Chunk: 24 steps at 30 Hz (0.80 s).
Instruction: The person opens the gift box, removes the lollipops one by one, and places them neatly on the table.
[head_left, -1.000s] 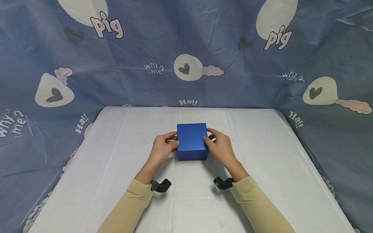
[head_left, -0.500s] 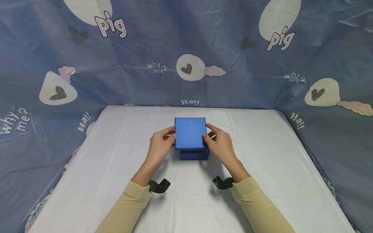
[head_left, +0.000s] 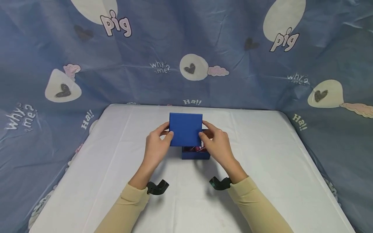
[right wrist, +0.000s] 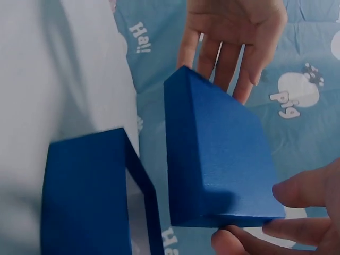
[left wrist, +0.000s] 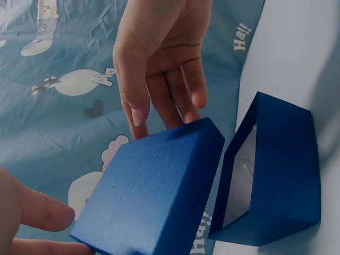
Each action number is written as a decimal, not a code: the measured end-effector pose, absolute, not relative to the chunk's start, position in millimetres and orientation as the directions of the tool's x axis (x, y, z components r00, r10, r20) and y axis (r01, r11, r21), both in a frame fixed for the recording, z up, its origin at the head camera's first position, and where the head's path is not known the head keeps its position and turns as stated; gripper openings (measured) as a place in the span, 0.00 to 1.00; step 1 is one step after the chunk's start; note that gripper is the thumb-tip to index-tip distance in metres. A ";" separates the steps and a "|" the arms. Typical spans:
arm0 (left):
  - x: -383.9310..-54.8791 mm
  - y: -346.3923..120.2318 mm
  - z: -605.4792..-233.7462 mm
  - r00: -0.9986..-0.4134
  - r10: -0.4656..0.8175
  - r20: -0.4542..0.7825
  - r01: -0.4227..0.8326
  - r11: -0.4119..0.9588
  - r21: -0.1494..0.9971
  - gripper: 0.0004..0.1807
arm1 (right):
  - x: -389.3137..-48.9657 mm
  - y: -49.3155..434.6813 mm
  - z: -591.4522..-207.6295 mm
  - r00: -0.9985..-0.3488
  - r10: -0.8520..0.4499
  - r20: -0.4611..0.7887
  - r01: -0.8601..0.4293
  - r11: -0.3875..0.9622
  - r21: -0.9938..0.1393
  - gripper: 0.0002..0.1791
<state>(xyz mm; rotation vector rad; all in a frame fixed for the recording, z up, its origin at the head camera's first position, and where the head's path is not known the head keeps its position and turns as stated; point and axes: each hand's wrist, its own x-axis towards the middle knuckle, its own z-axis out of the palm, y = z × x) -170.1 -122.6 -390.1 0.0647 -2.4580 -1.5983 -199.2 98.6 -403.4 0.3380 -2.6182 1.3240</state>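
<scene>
A square blue box lid (head_left: 185, 129) is raised above the blue box base (head_left: 196, 156), shifted slightly left of it. My left hand (head_left: 155, 144) grips the lid's left side, thumb toward the near face. On the opposite side my right hand (head_left: 219, 144) holds it the same way. Below the lid's near edge, reddish contents (head_left: 197, 149) show inside the base; most of them are hidden. In the left wrist view the base (left wrist: 287, 175) shows a white inner wall, apart from the lid (left wrist: 143, 186).
The base stands on a table with a white cloth (head_left: 128, 200). Behind and at both sides hangs a blue printed curtain (head_left: 163, 87). A black wrist camera (head_left: 158, 187) sits at the left cuff, and another black wrist camera (head_left: 220, 183) at the right.
Both hands have lifted the lid off the base and moved it up and slightly left. The base's inside now partly shows. The head view has shifted a little.
</scene>
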 end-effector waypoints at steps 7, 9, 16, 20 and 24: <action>-163.9 -131.9 -390.3 -0.959 -0.213 0.185 0.093 0.379 0.921 0.23 | -196.1 88.8 -398.8 -0.953 -0.164 0.254 -0.302 0.501 -0.811 0.29; -162.3 -134.8 -391.7 -0.951 -0.240 0.193 0.099 0.356 0.929 0.22 | -195.1 86.3 -398.4 -0.952 -0.182 0.247 -0.305 0.468 -0.829 0.30; -157.7 -145.5 -394.9 -0.910 -0.334 0.245 0.150 0.285 0.947 0.19 | -189.9 75.8 -395.4 -0.949 -0.241 0.203 -0.274 0.314 -0.909 0.31; -156.1 -150.9 -396.5 -0.894 -0.359 0.270 0.195 0.230 0.953 0.20 | -187.4 69.5 -394.0 -0.949 -0.255 0.188 -0.252 0.249 -0.935 0.30; -156.2 -156.0 -399.3 -0.880 -0.389 0.274 0.216 0.187 0.958 0.21 | -184.7 62.2 -394.6 -0.946 -0.275 0.172 -0.235 0.216 -0.948 0.30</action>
